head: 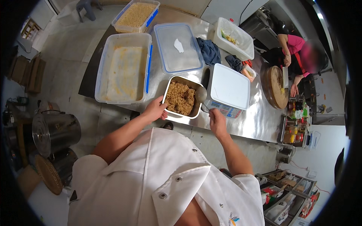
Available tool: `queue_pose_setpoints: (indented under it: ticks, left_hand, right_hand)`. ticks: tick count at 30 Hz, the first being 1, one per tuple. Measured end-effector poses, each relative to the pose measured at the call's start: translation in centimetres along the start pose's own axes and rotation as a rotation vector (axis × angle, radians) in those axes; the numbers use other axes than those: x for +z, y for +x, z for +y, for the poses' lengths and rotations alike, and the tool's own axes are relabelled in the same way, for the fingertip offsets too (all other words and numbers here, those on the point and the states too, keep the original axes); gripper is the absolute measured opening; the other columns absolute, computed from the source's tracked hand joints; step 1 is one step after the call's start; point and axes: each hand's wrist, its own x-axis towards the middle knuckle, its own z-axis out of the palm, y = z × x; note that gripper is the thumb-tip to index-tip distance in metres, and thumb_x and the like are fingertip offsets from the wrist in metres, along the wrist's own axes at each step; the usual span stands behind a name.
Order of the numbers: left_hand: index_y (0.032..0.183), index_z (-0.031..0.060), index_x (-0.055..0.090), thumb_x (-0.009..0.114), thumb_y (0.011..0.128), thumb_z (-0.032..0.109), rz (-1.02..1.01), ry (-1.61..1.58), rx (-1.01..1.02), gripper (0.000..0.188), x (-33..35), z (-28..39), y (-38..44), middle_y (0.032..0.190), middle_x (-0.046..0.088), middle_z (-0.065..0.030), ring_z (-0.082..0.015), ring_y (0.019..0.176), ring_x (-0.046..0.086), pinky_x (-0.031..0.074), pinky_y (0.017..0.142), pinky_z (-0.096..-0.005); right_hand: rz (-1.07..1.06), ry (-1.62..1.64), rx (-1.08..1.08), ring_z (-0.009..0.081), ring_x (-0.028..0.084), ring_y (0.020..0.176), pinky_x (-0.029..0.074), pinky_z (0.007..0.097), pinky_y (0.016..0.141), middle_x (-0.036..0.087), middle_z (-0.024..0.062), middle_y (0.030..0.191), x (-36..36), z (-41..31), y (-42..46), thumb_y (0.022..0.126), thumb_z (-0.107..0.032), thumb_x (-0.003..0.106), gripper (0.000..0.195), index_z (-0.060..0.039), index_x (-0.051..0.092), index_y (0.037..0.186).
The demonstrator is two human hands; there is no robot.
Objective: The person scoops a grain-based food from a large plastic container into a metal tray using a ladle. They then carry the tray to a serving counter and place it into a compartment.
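Note:
A rectangular stainless steel pan (195,112) stands near the table's front edge, holding a brown, crumbly minced food (178,99) with a dark hollow in it. My left hand (155,109) grips the pan's left wall, thumb by the rim and fingers below. In my right hand (217,122) is the handle of a metal ladle (201,94). Its bowl rests over the pan's right rim, above the food's edge. Just right of the pan is a digital scale (226,110) with a white plastic lid or tray (229,86) on top.
Left of the pan stands a stained plastic tub (124,73); behind it, a tub of pale grains (135,14). A clear lid (181,63), dark cloth (209,50) and white bin (237,48) lie farther back. At right, a person (297,53) holds a cleaver (285,77) over a round chopping board (273,90).

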Motion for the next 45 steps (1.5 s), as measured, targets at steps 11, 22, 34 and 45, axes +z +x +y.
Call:
queue_pose_setpoints:
  ticks: [11, 22, 34, 45]
  left_hand:
    - [0.141, 0.007, 0.041, 0.044, 0.102, 0.014, -0.016, -0.025, 0.007, 0.039, 0.0, 0.4, -0.2, 0.086, 0.06, -0.0134, -0.0167, 0.065, 0.061, 0.055, 0.057, -0.0302]
    - [0.145, 0.0088, 0.037, 0.045, 0.102, 0.014, -0.006, 0.007, -0.027, 0.045, 0.0, 0.3, -0.1, 0.087, 0.062, -0.0136, -0.0166, 0.063, 0.061, 0.055, 0.056, -0.0297]
    - [0.137, 0.0062, 0.042, 0.046, 0.101, 0.013, -0.012, -0.014, 0.015, 0.037, 0.1, -0.2, 0.2, 0.084, 0.063, -0.0138, -0.0172, 0.062, 0.062, 0.055, 0.053, -0.0309]
    - [0.153, 0.0041, 0.02, 0.048, 0.1, 0.016, -0.004, -0.03, 0.036, 0.061, -0.1, -1.2, 0.8, 0.081, 0.065, -0.0152, -0.0178, 0.06, 0.063, 0.054, 0.051, -0.0302]
  right_hand:
    - [-0.077, -0.295, -0.183, 0.0334, 0.059, 0.075, 0.048, 0.044, 0.063, 0.056, 0.013, 0.078, -0.2, -0.5, 0.4, 0.083, -0.001, 0.057, 0.008, -0.0066, 0.055, 0.088]
    - [-0.215, -0.022, 0.062, 0.0369, 0.062, 0.073, 0.049, 0.043, 0.064, 0.062, 0.0147, 0.082, -0.4, -1.9, 0.3, 0.091, -0.006, 0.059, 0.004, -0.0037, 0.057, 0.093]
    - [-0.142, -0.308, -0.18, 0.0347, 0.059, 0.076, 0.048, 0.0464, 0.064, 0.057, 0.0145, 0.082, -0.7, -1.1, 0.2, 0.077, 0.004, 0.058, 0.019, -0.0065, 0.06, 0.094]
    - [-0.025, -0.152, -0.135, 0.0391, 0.06, 0.073, 0.047, 0.0474, 0.063, 0.061, 0.0175, 0.081, -0.1, -1.6, 0.1, 0.086, -0.002, 0.06, 0.004, -0.0049, 0.058, 0.088]
